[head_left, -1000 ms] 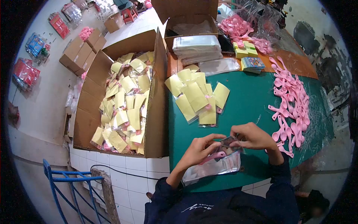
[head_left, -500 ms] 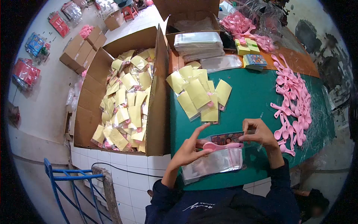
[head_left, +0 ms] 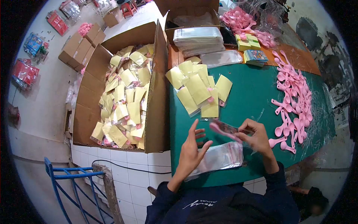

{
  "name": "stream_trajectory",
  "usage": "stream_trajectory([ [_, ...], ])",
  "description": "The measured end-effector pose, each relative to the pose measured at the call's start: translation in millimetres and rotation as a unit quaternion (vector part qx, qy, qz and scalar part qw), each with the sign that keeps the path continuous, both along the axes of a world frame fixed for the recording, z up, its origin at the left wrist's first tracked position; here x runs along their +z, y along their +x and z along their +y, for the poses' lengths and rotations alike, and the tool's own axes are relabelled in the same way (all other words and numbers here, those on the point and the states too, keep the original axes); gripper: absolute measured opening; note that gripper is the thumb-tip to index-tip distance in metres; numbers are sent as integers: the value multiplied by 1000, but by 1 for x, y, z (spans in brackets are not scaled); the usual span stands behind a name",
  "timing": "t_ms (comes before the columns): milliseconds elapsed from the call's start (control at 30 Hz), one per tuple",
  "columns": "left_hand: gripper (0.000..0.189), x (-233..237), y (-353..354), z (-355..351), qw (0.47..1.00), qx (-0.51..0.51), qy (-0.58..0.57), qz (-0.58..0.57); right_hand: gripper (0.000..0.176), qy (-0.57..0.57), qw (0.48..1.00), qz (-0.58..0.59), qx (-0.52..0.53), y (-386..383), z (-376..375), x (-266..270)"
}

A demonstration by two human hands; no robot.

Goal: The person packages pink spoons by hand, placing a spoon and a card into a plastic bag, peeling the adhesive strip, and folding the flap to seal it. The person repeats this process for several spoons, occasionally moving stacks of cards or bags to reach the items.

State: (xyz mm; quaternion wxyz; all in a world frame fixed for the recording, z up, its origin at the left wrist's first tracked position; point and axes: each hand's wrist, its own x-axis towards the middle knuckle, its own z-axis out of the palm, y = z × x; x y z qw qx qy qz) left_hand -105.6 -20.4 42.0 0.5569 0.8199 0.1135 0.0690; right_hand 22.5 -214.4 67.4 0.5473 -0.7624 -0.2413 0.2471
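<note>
My right hand [head_left: 255,137] pinches one end of a packet with a printed card and a pink spoon [head_left: 225,131], blurred by motion, above the green table. My left hand [head_left: 192,151] is spread with nothing in it, just left of the packet. Below both lies a stack of clear plastic bags [head_left: 222,156] near the table's front edge. Farther back, several packed bags with yellow cards [head_left: 197,89] form a loose pile. Many loose pink spoons [head_left: 294,97] lie on the right side of the table.
A large cardboard box [head_left: 158,93] holding many yellow-card packets stands left of the table [head_left: 246,86]. At the back are stacked clear bags [head_left: 197,39], a card stack [head_left: 256,56] and bagged pink spoons [head_left: 236,18]. A blue metal frame [head_left: 71,178] stands lower left.
My left hand has let go of the spoon and card and moved slightly left. My right hand has lifted the packet off the bag stack, tilting it.
</note>
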Motion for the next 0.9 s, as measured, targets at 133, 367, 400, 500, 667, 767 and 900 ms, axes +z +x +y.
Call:
stream_trajectory([
  [133,61,-15,-28,-21,929,-74,-345,112,34,5,979,-121,164,-16,7,10],
  [367,61,-17,-52,-25,896,-76,-417,131,33,-75,931,-224,279,-40,6,-4],
  [400,61,-16,-55,-25,901,-82,-404,134,30,-75,928,-224,288,-44,9,-5],
  [500,61,-11,-58,-24,907,-65,-384,158,26,-52,931,-226,283,-55,14,-10],
  [667,59,-7,-58,-26,969,-81,-212,102,26,-31,939,-196,279,-63,20,-16],
  [767,58,-8,-55,-28,969,-72,-217,91,24,-21,943,-198,266,-63,20,-14],
  [900,60,-7,-50,-30,939,-44,-328,90,23,-36,925,-267,267,-63,21,-7],
])
